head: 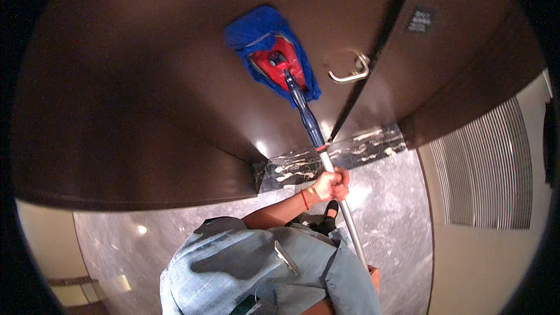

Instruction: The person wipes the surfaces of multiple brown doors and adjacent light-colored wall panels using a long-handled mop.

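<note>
My left hand [331, 185], with a red band at the wrist, is closed around the silver pole [352, 223] of a flat mop. Lower down, my right hand [373, 274] grips the same pole near its end, partly hidden by my clothing. From my left hand the pole runs up through a dark blue grip section [306, 116] to a red mop head [284, 63] wrapped in a blue cloth pad [258, 26]. The pad lies against a dark brown door panel [183, 65], left of a metal lever handle [352, 75].
A vertical gap parts the door from the brown panel at right, which bears a small sign [421, 20]. Black marble skirting [367, 146] with white veins runs along the bottom, above a grey marble floor [393, 210]. A ribbed panel [490, 166] is on the right wall.
</note>
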{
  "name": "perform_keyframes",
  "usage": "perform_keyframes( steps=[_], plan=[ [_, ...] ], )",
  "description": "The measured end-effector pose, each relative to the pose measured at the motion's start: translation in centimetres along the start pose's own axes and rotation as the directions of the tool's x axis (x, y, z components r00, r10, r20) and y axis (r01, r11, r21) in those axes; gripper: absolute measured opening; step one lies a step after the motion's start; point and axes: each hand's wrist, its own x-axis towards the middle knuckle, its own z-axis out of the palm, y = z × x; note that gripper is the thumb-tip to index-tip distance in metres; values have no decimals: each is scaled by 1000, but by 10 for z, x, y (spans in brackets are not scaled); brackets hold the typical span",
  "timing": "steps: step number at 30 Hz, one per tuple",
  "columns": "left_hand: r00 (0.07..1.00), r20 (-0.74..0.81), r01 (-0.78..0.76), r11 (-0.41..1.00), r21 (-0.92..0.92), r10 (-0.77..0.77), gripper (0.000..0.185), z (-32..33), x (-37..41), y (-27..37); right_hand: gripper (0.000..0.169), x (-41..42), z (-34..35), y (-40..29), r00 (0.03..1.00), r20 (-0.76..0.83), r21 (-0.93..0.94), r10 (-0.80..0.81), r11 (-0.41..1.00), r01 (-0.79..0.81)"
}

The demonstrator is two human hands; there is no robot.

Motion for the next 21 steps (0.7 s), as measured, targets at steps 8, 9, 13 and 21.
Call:
perform_keyframes(
  steps=[8,9,13,21],
  plan=[
    [997,55,52,996,-77,-48,11,-14,18,-9,29,-12,-2,80,998,-13,-223,67,972,-68],
    [998,-33,44,997,-69,-46,10,-20,24,-13,30,-9,-7,76,992,-122,-306,36,949,-72],
    [943,-327,34,997,-74,-56,17,-40,49,-38,22,-8,-38,26,958,-287,-476,-27,872,-118],
    [676,-708,63,973,-222,-205,20,-142,76,-97,14,18,-42,0,949,-315,-620,16,753,-219]
  ],
)
